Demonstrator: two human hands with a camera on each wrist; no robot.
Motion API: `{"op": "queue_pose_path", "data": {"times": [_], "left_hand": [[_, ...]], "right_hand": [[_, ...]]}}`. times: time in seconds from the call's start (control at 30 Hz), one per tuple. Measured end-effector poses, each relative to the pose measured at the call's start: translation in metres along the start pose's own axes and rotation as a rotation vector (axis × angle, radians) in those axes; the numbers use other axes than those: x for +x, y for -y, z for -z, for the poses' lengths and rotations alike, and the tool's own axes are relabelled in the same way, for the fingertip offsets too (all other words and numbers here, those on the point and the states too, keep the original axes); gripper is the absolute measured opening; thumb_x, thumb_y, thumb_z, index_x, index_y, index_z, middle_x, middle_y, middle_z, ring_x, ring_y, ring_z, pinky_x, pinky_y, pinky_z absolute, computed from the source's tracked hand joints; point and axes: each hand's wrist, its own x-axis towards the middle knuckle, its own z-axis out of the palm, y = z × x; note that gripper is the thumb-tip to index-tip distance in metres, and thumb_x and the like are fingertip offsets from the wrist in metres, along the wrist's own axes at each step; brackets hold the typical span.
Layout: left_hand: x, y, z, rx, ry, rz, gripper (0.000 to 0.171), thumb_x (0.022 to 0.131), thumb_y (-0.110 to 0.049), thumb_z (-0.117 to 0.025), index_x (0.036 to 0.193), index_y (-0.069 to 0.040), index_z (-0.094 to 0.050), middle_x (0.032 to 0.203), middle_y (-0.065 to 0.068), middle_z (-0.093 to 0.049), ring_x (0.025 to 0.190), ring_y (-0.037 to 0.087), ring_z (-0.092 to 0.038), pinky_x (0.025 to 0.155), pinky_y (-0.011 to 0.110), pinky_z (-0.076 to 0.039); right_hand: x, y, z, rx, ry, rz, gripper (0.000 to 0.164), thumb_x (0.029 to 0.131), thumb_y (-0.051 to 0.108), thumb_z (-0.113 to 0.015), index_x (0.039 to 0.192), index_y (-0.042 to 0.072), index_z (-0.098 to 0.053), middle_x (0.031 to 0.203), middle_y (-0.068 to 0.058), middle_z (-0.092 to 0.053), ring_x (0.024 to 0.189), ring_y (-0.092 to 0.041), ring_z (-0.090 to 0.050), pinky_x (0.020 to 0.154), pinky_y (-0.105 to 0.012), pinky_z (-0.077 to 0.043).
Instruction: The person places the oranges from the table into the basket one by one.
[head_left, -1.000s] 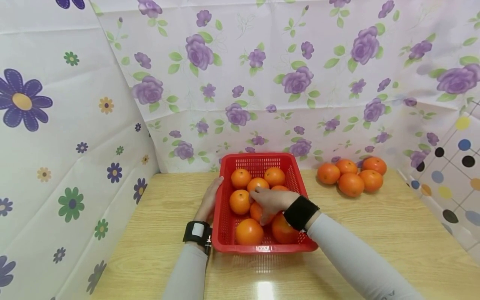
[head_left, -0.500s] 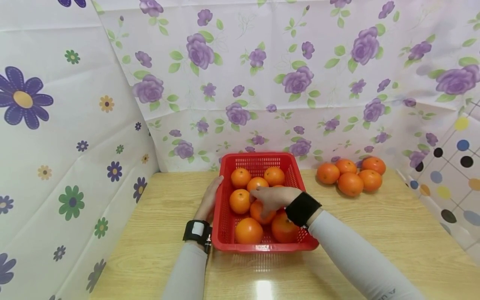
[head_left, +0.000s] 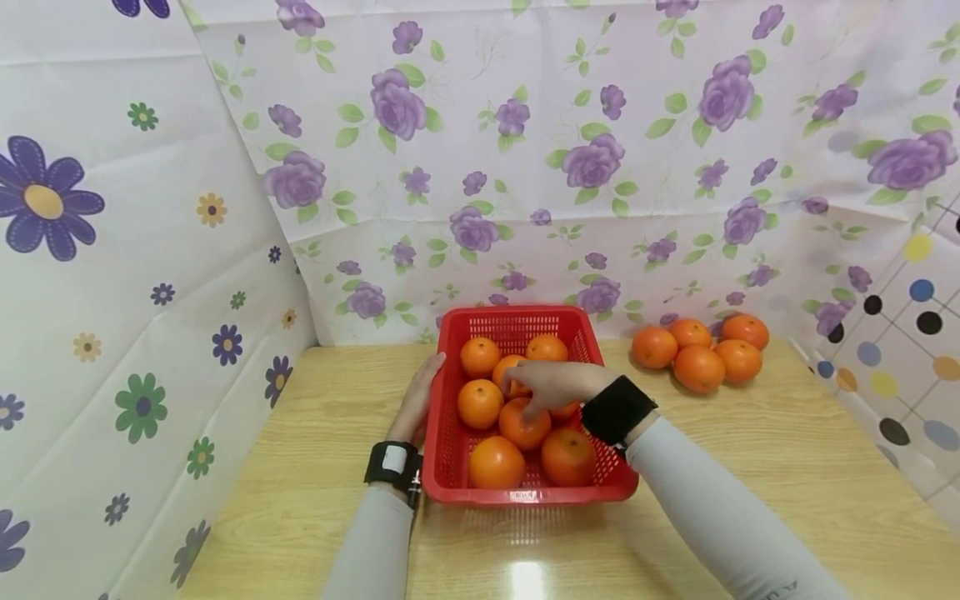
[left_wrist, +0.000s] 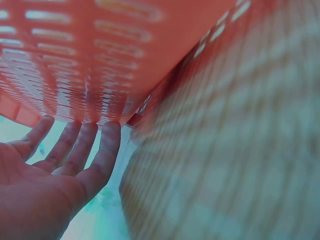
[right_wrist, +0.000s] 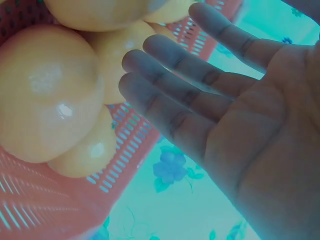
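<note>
A red plastic basket (head_left: 525, 497) with slotted walls stands on the table, holding several oranges. My left hand (head_left: 417, 402) lies along its left outer side. In the left wrist view the hand's fingers are nearly straight, with fingertips (left_wrist: 111, 131) right at the slotted wall. My right hand (head_left: 561, 383) is over the middle of the basket, just above an orange (head_left: 525, 427), and partly covers another orange (head_left: 507, 372) behind. Seen from the right wrist, the right hand's fingers (right_wrist: 175, 107) are extended beside a large orange (right_wrist: 50, 95), with nothing in the palm.
To the basket's right, several more oranges (head_left: 699, 368) sit grouped near the back edge of the wooden table (head_left: 330, 417). A flowered sheet (head_left: 480, 167) hangs behind, and another patterned sheet (head_left: 172, 292) rises on the left.
My right hand has lifted slightly and shifted right, off the middle orange, which shows more now. The left hand and the basket have stayed in place.
</note>
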Motion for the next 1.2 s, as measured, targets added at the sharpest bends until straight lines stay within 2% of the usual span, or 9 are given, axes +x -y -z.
{"op": "queue_pose_path", "data": {"times": [0.1, 0.33, 0.53, 0.7, 0.87, 0.93, 1.1, 1.2], "left_hand": [[-0.001, -0.001, -0.001, 0.012, -0.012, -0.002, 0.065, 0.105, -0.056, -0.052, 0.157, -0.018, -0.040, 0.152, 0.010, -0.052, 0.138, 0.033, -0.053, 0.103, 0.047, -0.054], [-0.001, -0.001, -0.002, 0.025, -0.030, -0.006, 0.066, 0.104, -0.058, -0.054, 0.156, -0.019, -0.041, 0.151, 0.010, -0.053, 0.137, 0.033, -0.053, 0.103, 0.048, -0.053], [-0.002, -0.001, -0.003, 0.036, -0.040, -0.013, 0.066, 0.105, -0.056, -0.052, 0.156, -0.017, -0.040, 0.152, 0.011, -0.051, 0.138, 0.032, -0.052, 0.106, 0.045, -0.052], [-0.001, -0.001, -0.003, 0.036, -0.030, -0.024, 0.065, 0.106, -0.054, -0.051, 0.156, -0.014, -0.041, 0.151, 0.012, -0.051, 0.138, 0.032, -0.050, 0.106, 0.041, -0.052], [-0.001, -0.001, -0.003, 0.033, -0.027, -0.026, 0.064, 0.106, -0.054, -0.051, 0.155, -0.014, -0.041, 0.152, 0.013, -0.051, 0.138, 0.032, -0.050, 0.106, 0.040, -0.052], [-0.001, 0.000, -0.003, 0.035, -0.031, -0.022, 0.064, 0.106, -0.054, -0.052, 0.155, -0.015, -0.041, 0.151, 0.013, -0.051, 0.138, 0.033, -0.051, 0.106, 0.041, -0.052], [-0.001, 0.000, -0.002, 0.036, -0.028, -0.023, 0.065, 0.105, -0.056, -0.052, 0.155, -0.015, -0.042, 0.152, 0.012, -0.051, 0.138, 0.033, -0.051, 0.105, 0.042, -0.052], [-0.001, 0.000, -0.002, 0.029, -0.020, -0.026, 0.065, 0.105, -0.055, -0.052, 0.155, -0.015, -0.041, 0.152, 0.013, -0.051, 0.138, 0.033, -0.050, 0.105, 0.040, -0.053]], "right_hand": [[-0.003, -0.001, 0.005, -0.006, -0.020, -0.002, 0.043, 0.094, 0.017, -0.079, 0.132, 0.012, -0.059, 0.124, -0.007, -0.063, 0.113, -0.024, -0.056, 0.105, -0.043, -0.048], [-0.018, -0.010, 0.021, -0.032, -0.116, 0.055, 0.042, 0.095, 0.016, -0.076, 0.133, 0.008, -0.059, 0.132, -0.015, -0.058, 0.120, -0.033, -0.058, 0.103, -0.046, -0.051], [-0.035, -0.019, 0.038, 0.014, -0.206, 0.067, 0.037, 0.097, 0.017, -0.075, 0.130, 0.014, -0.061, 0.130, -0.011, -0.061, 0.121, -0.033, -0.058, 0.104, -0.050, -0.050], [-0.047, -0.031, 0.045, 0.057, -0.289, 0.055, 0.039, 0.097, 0.018, -0.074, 0.133, 0.013, -0.060, 0.132, -0.010, -0.062, 0.123, -0.033, -0.058, 0.103, -0.051, -0.051], [-0.058, -0.042, 0.052, 0.137, -0.360, 0.028, 0.043, 0.098, 0.017, -0.074, 0.137, 0.009, -0.057, 0.135, -0.014, -0.060, 0.127, -0.034, -0.055, 0.104, -0.054, -0.050], [-0.062, -0.048, 0.054, 0.161, -0.380, 0.043, 0.043, 0.098, 0.014, -0.073, 0.137, 0.006, -0.057, 0.135, -0.016, -0.059, 0.127, -0.036, -0.054, 0.107, -0.056, -0.048], [-0.069, -0.061, 0.058, 0.137, -0.447, 0.096, 0.037, 0.098, 0.006, -0.071, 0.131, -0.001, -0.057, 0.126, -0.019, -0.061, 0.119, -0.038, -0.056, 0.108, -0.059, -0.045], [-0.073, -0.066, 0.060, 0.121, -0.482, 0.099, 0.037, 0.097, 0.003, -0.070, 0.131, -0.002, -0.057, 0.125, -0.021, -0.062, 0.118, -0.040, -0.057, 0.107, -0.060, -0.045]]}}
